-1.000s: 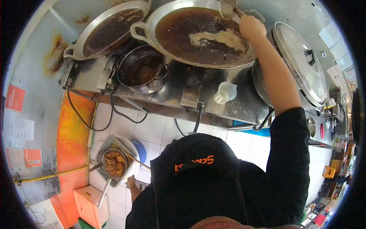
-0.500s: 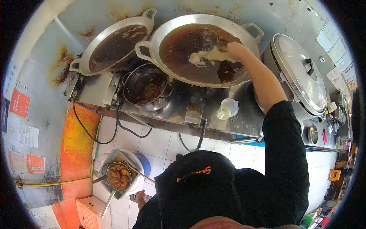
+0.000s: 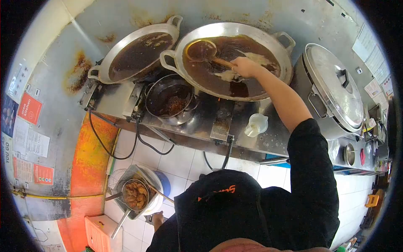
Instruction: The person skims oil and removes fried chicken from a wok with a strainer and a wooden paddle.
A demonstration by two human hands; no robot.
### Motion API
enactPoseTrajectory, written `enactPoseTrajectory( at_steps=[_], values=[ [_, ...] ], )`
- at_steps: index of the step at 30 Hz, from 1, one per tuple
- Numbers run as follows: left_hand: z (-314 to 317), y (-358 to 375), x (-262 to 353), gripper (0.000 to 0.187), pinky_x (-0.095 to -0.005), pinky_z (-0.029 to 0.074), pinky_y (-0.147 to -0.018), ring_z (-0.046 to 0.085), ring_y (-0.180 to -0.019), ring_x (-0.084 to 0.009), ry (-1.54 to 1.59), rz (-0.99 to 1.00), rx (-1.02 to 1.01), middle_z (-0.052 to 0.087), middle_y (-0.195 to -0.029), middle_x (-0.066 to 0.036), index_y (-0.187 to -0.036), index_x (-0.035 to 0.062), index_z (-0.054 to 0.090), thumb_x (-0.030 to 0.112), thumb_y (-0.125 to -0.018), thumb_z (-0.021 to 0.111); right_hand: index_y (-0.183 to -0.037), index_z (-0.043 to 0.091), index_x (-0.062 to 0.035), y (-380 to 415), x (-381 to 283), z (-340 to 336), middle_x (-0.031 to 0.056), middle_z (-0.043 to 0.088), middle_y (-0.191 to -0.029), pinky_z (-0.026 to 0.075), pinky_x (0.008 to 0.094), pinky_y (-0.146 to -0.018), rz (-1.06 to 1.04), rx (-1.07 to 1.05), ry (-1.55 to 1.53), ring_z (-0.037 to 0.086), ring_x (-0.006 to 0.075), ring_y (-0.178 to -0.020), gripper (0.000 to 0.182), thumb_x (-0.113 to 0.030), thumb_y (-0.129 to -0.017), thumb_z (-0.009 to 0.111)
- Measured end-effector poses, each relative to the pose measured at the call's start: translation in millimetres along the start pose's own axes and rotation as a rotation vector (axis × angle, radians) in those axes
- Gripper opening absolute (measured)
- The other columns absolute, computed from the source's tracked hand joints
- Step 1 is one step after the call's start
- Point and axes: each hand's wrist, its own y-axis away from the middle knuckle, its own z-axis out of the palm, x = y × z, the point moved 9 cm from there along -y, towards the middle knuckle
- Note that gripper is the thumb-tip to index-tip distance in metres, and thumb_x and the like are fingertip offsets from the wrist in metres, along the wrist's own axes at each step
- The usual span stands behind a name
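My right hand [image 3: 243, 66] is closed on the handle of a ladle [image 3: 201, 50]. The ladle's bowl sits at the left side of the big wok [image 3: 282, 63], filled with dark oil. A pale patch of batter or foam [image 3: 228, 75] floats in the oil just below my hand. My left hand [image 3: 157, 219] hangs low by my side, above the tiled floor. It is close to a round strainer of fried brown pieces [image 3: 135, 195], and whether it holds anything is unclear. My black apron hides most of that arm.
A second wok of dark oil [image 3: 138, 50] stands to the left. A metal bowl with crumbs [image 3: 170, 101] sits in front of it, and a clear plastic jug [image 3: 257, 124] on the stove edge. A large lidded pot [image 3: 333, 88] is at right. An orange crate [image 3: 98, 233] is on the floor.
My right hand came down from the wok's far rim and swept left across the oil with the ladle. The ladle's bowl now lies at the wok's left side.
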Motion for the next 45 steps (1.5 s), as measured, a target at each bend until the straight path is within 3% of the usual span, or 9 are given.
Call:
enactPoseTrajectory(
  at_steps=[10, 12, 16, 18, 20, 33, 36, 38, 45],
  values=[
    [12, -100, -62, 0.037, -0.0373, 0.044, -0.079, 0.061, -0.089, -0.0289, 0.053, -0.198, 0.091, 0.064, -0.091, -0.02, -0.092, -0.0032, 0.064, 0.032, -0.083, 0.058, -0.106, 0.059, -0.0056, 43, -23, -13, 0.0222, 0.061, -0.087, 0.044, 0.0418, -0.075, -0.214, 0.14, -0.079, 0.058, 0.0361, -0.085, 0.029, -0.02, -0.082, 0.051],
    [14, -99, -7, 0.035, -0.0374, 0.044, -0.081, 0.061, -0.091, -0.0312, -0.54, 0.06, 0.077, 0.064, -0.092, -0.022, -0.089, -0.0018, 0.065, 0.032, -0.083, 0.058, -0.107, 0.059, -0.0054, 53, -28, -18, 0.0219, 0.061, -0.087, 0.044, 0.0414, -0.075, -0.159, 0.065, -0.097, 0.058, 0.0352, -0.084, 0.03, -0.02, -0.081, 0.052],
    [34, -115, 5, 0.04, -0.0369, 0.045, -0.082, 0.062, -0.086, -0.0282, -0.771, 0.012, -0.038, 0.064, -0.081, -0.021, -0.112, 0.0056, 0.055, 0.036, -0.086, 0.05, -0.11, 0.057, -0.0059, 71, -28, -17, 0.0209, 0.061, -0.086, 0.044, 0.0395, -0.073, -0.036, -0.064, -0.178, 0.059, 0.0321, -0.082, 0.032, -0.019, -0.081, 0.052],
    [51, -88, 40, 0.05, -0.042, 0.046, -0.079, 0.061, -0.087, -0.0279, -0.752, 0.026, -0.174, 0.062, -0.089, -0.02, -0.123, 0.0094, 0.043, 0.043, -0.086, 0.048, -0.111, 0.057, -0.0058, 77, -27, -19, 0.0201, 0.061, -0.083, 0.044, 0.0387, -0.072, -0.075, -0.006, -0.167, 0.059, 0.0313, -0.079, 0.033, -0.018, -0.081, 0.052],
    [60, -89, 14, 0.059, -0.0477, 0.045, -0.074, 0.058, -0.092, -0.0314, 0.378, -0.364, -0.041, 0.057, -0.105, -0.018, -0.125, 0.0094, 0.04, 0.051, -0.083, 0.05, -0.111, 0.057, -0.0056, 84, -27, -25, 0.0193, 0.061, -0.081, 0.044, 0.0379, -0.071, -0.122, 0.05, -0.152, 0.059, 0.0305, -0.076, 0.033, -0.017, -0.081, 0.052],
    [70, -66, 22, 0.051, -0.0439, 0.044, -0.057, 0.058, -0.066, -0.0268, 0.215, -0.419, 0.125, 0.06, -0.082, -0.012, -0.098, 0.0029, 0.055, 0.052, -0.083, 0.05, -0.117, 0.054, -0.0023, 126, -57, -24, -0.0049, 0.041, -0.061, 0.031, 0.0208, -0.048, 0.04, -0.137, -0.605, 0.036, 0.0036, -0.053, 0.034, -0.01, -0.085, 0.049],
    [72, -71, 9, 0.054, -0.0394, 0.039, -0.047, 0.054, -0.055, -0.0237, 0.233, -0.404, 0.137, 0.058, -0.071, -0.01, -0.089, 0.0015, 0.057, 0.055, -0.084, 0.047, -0.117, 0.054, -0.0012, 130, -84, -30, 0.0007, 0.047, -0.062, 0.036, 0.0236, -0.052, -0.011, -0.035, -0.574, 0.042, 0.0076, -0.054, 0.034, -0.008, -0.084, 0.05],
    [77, -72, 2, 0.054, -0.0372, 0.037, -0.043, 0.053, -0.05, -0.0232, 0.319, -0.443, 0.103, 0.056, -0.066, -0.009, -0.084, 0.0019, 0.056, 0.055, -0.085, 0.046, -0.108, 0.056, 0.0027, 135, -112, -53, 0.0174, 0.058, -0.068, 0.043, 0.033, -0.061, -0.206, 0.324, -0.337, 0.058, 0.028, -0.062, 0.03, -0.013, -0.082, 0.052],
    [83, -50, 35, 0.073, -0.0469, 0.043, -0.08, 0.054, -0.099, -0.0314, 0.286, -0.443, 0.035, 0.054, -0.113, -0.018, -0.116, -0.0023, 0.05, 0.061, -0.079, 0.049, -0.117, 0.052, -0.0013, 131, -164, -14, 0.0225, 0.06, -0.086, 0.048, 0.0423, -0.069, -0.148, 0.464, -0.18, 0.059, 0.0376, -0.082, 0.037, -0.009, -0.08, 0.055]
  ],
)
